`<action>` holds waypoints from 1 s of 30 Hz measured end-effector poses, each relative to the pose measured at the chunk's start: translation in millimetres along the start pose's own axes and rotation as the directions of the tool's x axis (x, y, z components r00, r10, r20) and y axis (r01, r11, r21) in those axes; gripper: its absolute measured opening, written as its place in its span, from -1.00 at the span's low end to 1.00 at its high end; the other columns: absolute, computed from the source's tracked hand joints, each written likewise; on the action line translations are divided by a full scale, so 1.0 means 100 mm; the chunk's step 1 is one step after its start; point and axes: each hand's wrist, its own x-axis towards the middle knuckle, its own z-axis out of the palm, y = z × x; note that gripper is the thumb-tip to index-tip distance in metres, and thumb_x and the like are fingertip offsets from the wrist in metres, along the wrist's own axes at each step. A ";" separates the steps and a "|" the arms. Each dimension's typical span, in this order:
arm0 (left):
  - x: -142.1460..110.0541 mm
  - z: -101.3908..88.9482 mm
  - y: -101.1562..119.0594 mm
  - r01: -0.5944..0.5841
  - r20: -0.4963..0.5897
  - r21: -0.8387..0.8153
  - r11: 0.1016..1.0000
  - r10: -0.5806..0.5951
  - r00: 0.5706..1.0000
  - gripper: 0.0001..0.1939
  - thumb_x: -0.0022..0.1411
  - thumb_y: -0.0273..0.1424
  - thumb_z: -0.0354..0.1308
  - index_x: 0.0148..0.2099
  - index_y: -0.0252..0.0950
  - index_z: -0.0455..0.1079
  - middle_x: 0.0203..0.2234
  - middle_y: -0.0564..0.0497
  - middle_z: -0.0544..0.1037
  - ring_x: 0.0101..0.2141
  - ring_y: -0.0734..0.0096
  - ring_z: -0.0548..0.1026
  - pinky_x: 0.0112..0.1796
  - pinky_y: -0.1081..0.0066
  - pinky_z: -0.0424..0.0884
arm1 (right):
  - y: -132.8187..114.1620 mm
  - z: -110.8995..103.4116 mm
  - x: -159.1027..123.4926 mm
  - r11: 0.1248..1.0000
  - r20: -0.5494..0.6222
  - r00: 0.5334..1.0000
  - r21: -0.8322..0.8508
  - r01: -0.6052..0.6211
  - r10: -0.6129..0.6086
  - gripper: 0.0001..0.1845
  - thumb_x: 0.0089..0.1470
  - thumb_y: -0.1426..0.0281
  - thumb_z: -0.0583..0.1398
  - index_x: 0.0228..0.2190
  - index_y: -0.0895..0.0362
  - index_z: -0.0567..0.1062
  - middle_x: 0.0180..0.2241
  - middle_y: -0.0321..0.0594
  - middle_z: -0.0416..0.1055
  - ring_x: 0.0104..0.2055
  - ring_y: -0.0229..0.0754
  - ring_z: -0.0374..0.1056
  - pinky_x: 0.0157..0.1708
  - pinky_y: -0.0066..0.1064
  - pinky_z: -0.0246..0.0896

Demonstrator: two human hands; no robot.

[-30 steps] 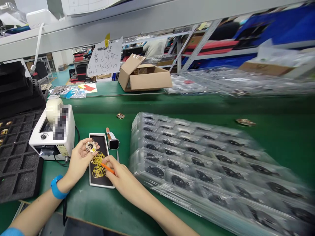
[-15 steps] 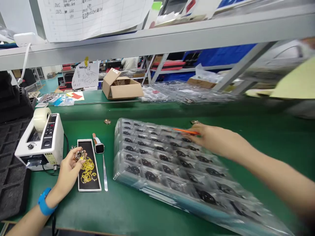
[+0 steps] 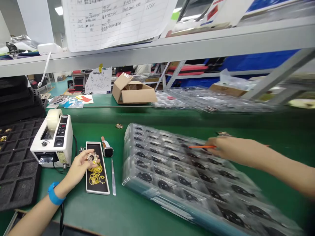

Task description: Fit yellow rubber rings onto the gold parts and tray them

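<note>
My left hand (image 3: 80, 165), with a blue wristband (image 3: 56, 194), pinches a round gold-and-silver watch part (image 3: 92, 158). It hangs over a white-rimmed box (image 3: 108, 192) with a dark lining. Yellow rings (image 3: 97, 175) lie in a heap in that box. My right hand (image 3: 222, 149) grips a thin orange stick-like tool (image 3: 200, 147), its kind unclear. The tool's tip is over a stack of clear plastic trays (image 3: 157, 196), whose pockets hold black parts. Motion blurs the right side, so I cannot tell whether the tip touches a part.
A tape dispenser (image 3: 52, 141) stands at left beside a black compartment tray (image 3: 23, 173). Close to the box lie a wristwatch (image 3: 107, 150) and metal tweezers (image 3: 113, 178). Gold round parts (image 3: 119, 126) rest farther back. A shelf beam (image 3: 147, 49) crosses above; an open carton (image 3: 139, 95) sits behind.
The view has turned left, so everything appears farther right. My right hand and the orange tool have come slightly nearer over the trays. My left hand still holds the watch part.
</note>
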 end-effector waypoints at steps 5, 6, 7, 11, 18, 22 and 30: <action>-0.09 0.06 0.06 0.027 0.091 -0.091 0.995 -0.019 0.996 -0.55 0.01 -0.50 0.16 0.01 -0.26 0.33 -0.19 -0.05 0.55 -0.10 0.20 0.53 -0.03 0.21 0.40 | -0.82 0.13 -0.60 0.951 0.227 0.927 -0.011 0.310 -0.300 -0.85 -0.15 0.67 0.28 -0.54 0.20 0.56 -0.46 -0.12 0.51 -0.45 -0.22 0.36 -0.47 -0.38 0.11; -0.10 0.06 0.06 0.030 0.105 -0.100 0.994 -0.019 0.994 -0.55 0.01 -0.50 0.18 0.01 -0.26 0.33 -0.20 -0.05 0.55 -0.11 0.20 0.53 -0.03 0.21 0.39 | -1.06 0.20 -0.80 0.915 0.230 0.886 0.107 0.389 -0.403 -0.90 -0.08 0.60 0.27 -0.51 0.18 0.54 -0.46 -0.13 0.50 -0.41 -0.19 0.38 -0.41 -0.36 0.19; -0.11 0.07 0.07 0.029 0.115 -0.103 0.994 -0.017 0.993 -0.56 0.01 -0.48 0.20 0.01 -0.26 0.34 -0.21 -0.05 0.56 -0.12 0.21 0.54 -0.03 0.21 0.39 | -1.29 0.29 -1.01 0.878 0.227 0.853 0.217 0.427 -0.471 -0.93 0.00 0.52 0.23 -0.48 0.16 0.52 -0.45 -0.14 0.49 -0.39 -0.19 0.38 -0.36 -0.35 0.24; -0.10 0.06 0.04 -0.033 0.101 -0.030 0.999 0.035 0.994 -0.66 0.02 -0.35 0.30 -0.12 -0.30 0.42 -0.25 -0.04 0.54 -0.23 0.31 0.53 -0.10 0.29 0.41 | -2.00 0.69 -1.68 0.812 0.319 0.819 0.517 0.272 -0.477 -0.82 0.13 0.46 0.12 -0.50 0.12 0.45 -0.51 -0.25 0.41 -0.47 -0.26 0.31 -0.47 -0.44 0.19; -0.06 0.05 -0.05 -0.094 0.009 0.114 0.989 0.093 0.996 -0.68 -0.01 -0.19 0.32 -0.45 -0.38 0.43 -0.54 0.04 0.47 -0.44 0.46 0.43 -0.32 0.44 0.39 | -2.13 0.96 -1.89 0.746 0.538 0.806 0.637 -0.196 -0.247 -0.79 0.06 0.34 0.16 -0.56 0.14 0.46 -0.57 -0.32 0.31 -0.58 -0.33 0.12 -0.58 -0.47 0.01; -0.08 0.06 -0.03 -0.122 0.048 0.075 0.990 0.119 0.992 -0.73 0.02 -0.25 0.32 -0.32 -0.36 0.48 -0.40 0.00 0.52 -0.37 0.44 0.47 -0.24 0.43 0.42 | -2.06 0.95 -1.91 0.721 0.560 0.812 0.631 -0.286 -0.168 -0.77 0.04 0.28 0.17 -0.55 0.14 0.48 -0.52 -0.28 0.32 -0.55 -0.31 0.11 -0.55 -0.45 0.02; -0.12 0.07 -0.01 -0.003 0.208 -0.107 0.994 0.025 0.978 -0.56 0.12 -0.30 0.25 0.08 -0.15 0.36 0.05 -0.05 0.43 0.03 0.20 0.41 0.03 0.22 0.38 | -2.05 0.97 -1.95 0.733 0.530 0.846 0.600 -0.320 -0.065 -0.85 -0.09 0.33 0.23 -0.59 0.12 0.51 -0.43 -0.24 0.35 -0.55 -0.32 0.06 -0.54 -0.43 0.02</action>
